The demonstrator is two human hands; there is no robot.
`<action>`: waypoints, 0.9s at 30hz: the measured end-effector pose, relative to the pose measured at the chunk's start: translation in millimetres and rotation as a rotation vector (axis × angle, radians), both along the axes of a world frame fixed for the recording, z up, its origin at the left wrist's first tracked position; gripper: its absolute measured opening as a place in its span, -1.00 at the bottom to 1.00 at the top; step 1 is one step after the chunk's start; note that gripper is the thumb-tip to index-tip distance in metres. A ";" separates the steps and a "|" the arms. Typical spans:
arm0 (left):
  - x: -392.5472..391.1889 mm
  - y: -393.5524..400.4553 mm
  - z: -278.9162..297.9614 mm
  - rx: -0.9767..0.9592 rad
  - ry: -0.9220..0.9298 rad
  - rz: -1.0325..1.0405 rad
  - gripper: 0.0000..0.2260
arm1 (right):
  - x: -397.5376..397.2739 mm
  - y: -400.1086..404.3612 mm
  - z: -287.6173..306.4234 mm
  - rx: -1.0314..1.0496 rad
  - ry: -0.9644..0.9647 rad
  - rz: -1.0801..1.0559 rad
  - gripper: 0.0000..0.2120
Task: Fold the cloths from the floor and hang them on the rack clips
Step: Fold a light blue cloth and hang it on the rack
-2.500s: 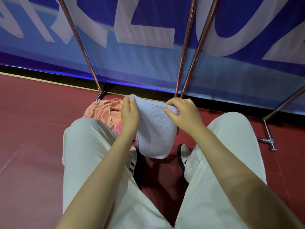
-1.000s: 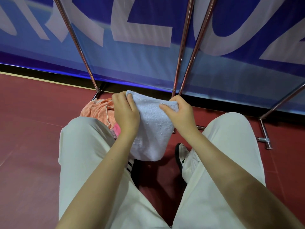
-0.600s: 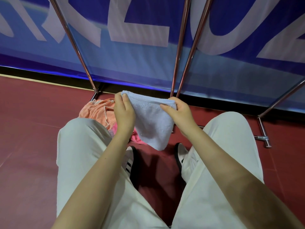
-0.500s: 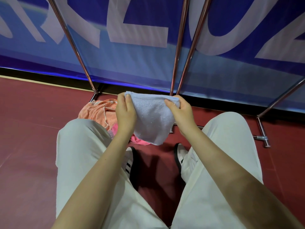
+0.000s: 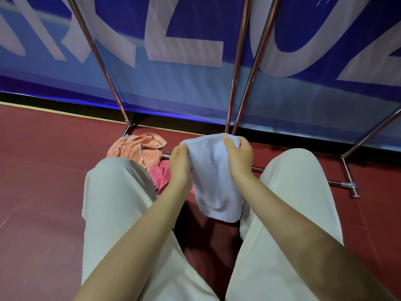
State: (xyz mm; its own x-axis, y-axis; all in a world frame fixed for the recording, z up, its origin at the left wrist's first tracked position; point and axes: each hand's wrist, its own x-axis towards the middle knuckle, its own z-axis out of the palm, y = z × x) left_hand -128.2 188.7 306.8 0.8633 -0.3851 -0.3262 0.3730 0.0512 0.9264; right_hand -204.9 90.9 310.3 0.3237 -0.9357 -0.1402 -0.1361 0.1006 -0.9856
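Blue cloth [image 5: 213, 181] at frame centre, hanging folded between the knees, top edge pinched by left hand [image 5: 180, 165] and right hand [image 5: 238, 158], fingers curled onto it. Left of it on the red floor [image 5: 43, 170], orange cloth [image 5: 136, 148] and pink cloth [image 5: 160, 173]. Above, rack poles [image 5: 238, 61] before a blue banner [image 5: 184, 90].

Bare red floor [image 5: 43, 170] lies open to the left; ahead, slanting rack poles [image 5: 236, 83] and the floor bar [image 5: 338, 183] block reach.
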 end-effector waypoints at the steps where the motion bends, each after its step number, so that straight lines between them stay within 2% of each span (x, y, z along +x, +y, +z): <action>1: -3.2 -1.2 -1.1 -0.018 0.018 0.012 -0.84 | 1.7 1.9 -0.1 0.002 -0.006 0.002 -0.86; 5: -10.4 -7.3 2.0 -0.009 0.002 0.069 -0.82 | 6.5 11.1 1.9 -0.028 -0.010 0.048 -0.99; 9: -19.7 -10.7 7.6 0.033 -0.075 0.067 -0.77 | 11.3 19.4 5.3 -0.055 -0.038 0.096 -0.90; 14: -29.0 -18.5 7.8 0.006 -0.153 0.034 -0.78 | 17.5 26.5 2.8 -0.074 -0.104 0.124 -0.96; 20: -19.9 -16.3 7.0 0.006 -0.148 0.071 -0.81 | 18.2 32.5 2.3 -0.079 -0.157 0.215 -0.92; 23: -12.5 -12.9 7.7 0.029 -0.122 0.091 -0.77 | 17.8 34.2 4.9 -0.041 -0.189 0.309 -0.81; 27: -4.1 -9.7 8.5 -0.002 -0.084 0.060 -0.76 | 16.7 29.0 7.0 -0.267 -0.105 0.389 -0.89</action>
State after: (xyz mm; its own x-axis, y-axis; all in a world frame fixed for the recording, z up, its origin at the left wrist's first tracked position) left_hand -132.2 179.0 315.3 0.9091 -0.3323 -0.2514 0.2906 0.0732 0.9541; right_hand -188.1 119.9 317.2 0.6565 -0.7411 0.1407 -0.0113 -0.1962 -0.9805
